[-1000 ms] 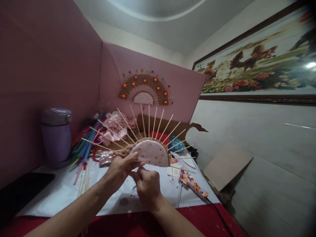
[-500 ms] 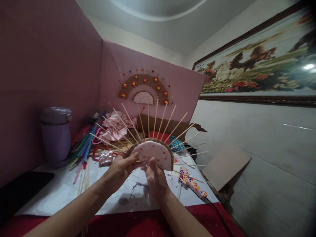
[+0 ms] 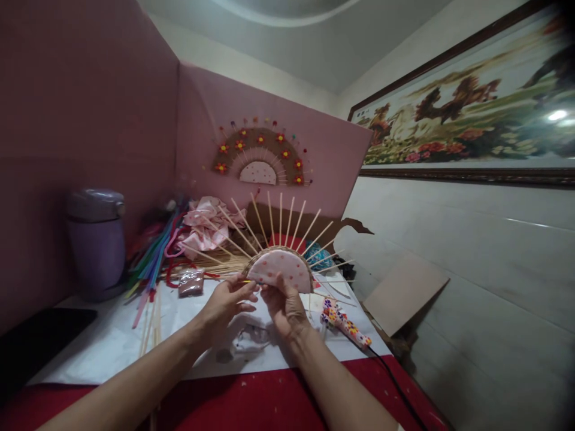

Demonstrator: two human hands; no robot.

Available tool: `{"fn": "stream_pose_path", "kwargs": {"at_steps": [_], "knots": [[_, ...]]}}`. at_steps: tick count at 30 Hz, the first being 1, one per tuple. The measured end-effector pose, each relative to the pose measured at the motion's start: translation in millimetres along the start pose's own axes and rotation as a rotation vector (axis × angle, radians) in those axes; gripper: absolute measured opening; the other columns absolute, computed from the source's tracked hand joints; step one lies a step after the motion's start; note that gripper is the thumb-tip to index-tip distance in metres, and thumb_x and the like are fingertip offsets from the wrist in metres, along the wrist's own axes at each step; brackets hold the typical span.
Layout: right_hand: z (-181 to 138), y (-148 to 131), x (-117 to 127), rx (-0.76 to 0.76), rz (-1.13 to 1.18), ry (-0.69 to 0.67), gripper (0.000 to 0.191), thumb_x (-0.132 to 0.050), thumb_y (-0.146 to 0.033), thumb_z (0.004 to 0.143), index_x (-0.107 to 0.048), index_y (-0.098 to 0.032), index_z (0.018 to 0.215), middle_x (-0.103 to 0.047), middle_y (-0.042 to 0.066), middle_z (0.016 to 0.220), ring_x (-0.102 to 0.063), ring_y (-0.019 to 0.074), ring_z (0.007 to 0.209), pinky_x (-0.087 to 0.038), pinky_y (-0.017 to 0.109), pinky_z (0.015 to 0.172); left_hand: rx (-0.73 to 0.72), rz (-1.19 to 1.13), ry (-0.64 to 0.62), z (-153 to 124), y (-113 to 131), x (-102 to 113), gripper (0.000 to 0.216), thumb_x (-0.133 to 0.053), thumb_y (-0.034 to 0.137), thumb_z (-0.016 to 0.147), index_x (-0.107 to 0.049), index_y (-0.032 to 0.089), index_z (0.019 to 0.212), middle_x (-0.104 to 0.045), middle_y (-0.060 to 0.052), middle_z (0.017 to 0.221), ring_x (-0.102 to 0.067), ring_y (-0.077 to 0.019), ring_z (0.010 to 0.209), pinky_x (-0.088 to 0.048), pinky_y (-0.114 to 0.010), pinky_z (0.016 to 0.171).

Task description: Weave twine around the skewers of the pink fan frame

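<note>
A half-round fan piece (image 3: 281,267) faces me upright, its front covered in pale pink fabric with reddish dots. Its curved edge is bound in brown, and thin wooden sticks (image 3: 271,218) spread out from it like rays. My right hand (image 3: 287,308) grips the straight lower edge, thumb in front and fingers behind. At the lower left corner is my left hand (image 3: 231,302), its thumb and forefinger closed on the piece near the lowest stick. The other left fingers are loosely apart below. What lies behind the piece is hidden.
On the white-covered table (image 3: 112,353) lie a flower-patterned glue gun (image 3: 345,326) with a black cord, a brown packet (image 3: 191,282), colored pipe cleaners (image 3: 157,257) and pink fabric (image 3: 206,221). A purple tumbler (image 3: 96,245) stands left. A finished-looking fan (image 3: 260,152) hangs on the pink board.
The fan piece has tilted and sunk slightly, its sticks looking shorter. My left hand has slid down and left along its lower corner, while my right thumb has moved up onto the fabric.
</note>
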State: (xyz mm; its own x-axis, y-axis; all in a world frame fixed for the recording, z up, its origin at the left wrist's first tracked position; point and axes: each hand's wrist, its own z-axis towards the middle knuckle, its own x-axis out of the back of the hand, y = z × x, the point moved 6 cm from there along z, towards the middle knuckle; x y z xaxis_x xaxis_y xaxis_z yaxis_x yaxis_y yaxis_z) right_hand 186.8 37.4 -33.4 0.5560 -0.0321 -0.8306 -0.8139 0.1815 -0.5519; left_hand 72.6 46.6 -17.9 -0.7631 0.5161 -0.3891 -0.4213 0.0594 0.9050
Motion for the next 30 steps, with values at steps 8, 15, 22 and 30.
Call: {"fn": "stream_pose_path", "kwargs": {"at_steps": [8,15,22,30], "knots": [[-6,14,-4,-0.02,-0.08,-0.082,0.015,-0.07,-0.017,0.067,-0.063,-0.012,0.08,-0.068,0.001,0.07,-0.059,0.0078,0.058,-0.05,0.018,0.057,-0.006,-0.035,0.091,1,5,9,0.029,-0.067,0.035,0.068,-0.065,0.013,0.086,-0.066,-0.01,0.082,-0.06,-0.016,0.071,-0.044,-0.025,0.061],[-3,9,-3,0.006,-0.027,-0.068,0.024,-0.073,-0.027,0.065,-0.062,-0.014,0.081,-0.067,0.001,0.068,-0.057,0.0081,0.054,-0.047,0.017,0.049,0.016,-0.087,0.122,2,5,11,0.023,-0.067,0.032,0.068,-0.066,0.012,0.079,-0.067,-0.008,0.074,-0.059,-0.0135,0.065,-0.044,-0.023,0.058],[0,10,3,-0.002,0.015,-0.05,0.024,-0.074,-0.026,0.064,-0.062,-0.014,0.08,-0.068,0.001,0.068,-0.058,0.0075,0.053,-0.049,0.017,0.051,-0.036,-0.127,0.084,7,4,14,0.023,-0.07,0.027,0.066,-0.067,0.011,0.082,-0.067,-0.009,0.081,-0.06,-0.0149,0.068,-0.046,-0.025,0.063],[4,9,5,0.01,0.077,-0.055,0.026,-0.073,-0.026,0.065,-0.062,-0.016,0.086,-0.069,0.001,0.075,-0.059,0.0076,0.058,-0.05,0.016,0.053,-0.073,-0.119,0.054,10,4,15,0.017,-0.07,0.023,0.065,-0.067,0.011,0.077,-0.066,-0.006,0.075,-0.061,-0.0135,0.067,-0.048,-0.025,0.066]]}}
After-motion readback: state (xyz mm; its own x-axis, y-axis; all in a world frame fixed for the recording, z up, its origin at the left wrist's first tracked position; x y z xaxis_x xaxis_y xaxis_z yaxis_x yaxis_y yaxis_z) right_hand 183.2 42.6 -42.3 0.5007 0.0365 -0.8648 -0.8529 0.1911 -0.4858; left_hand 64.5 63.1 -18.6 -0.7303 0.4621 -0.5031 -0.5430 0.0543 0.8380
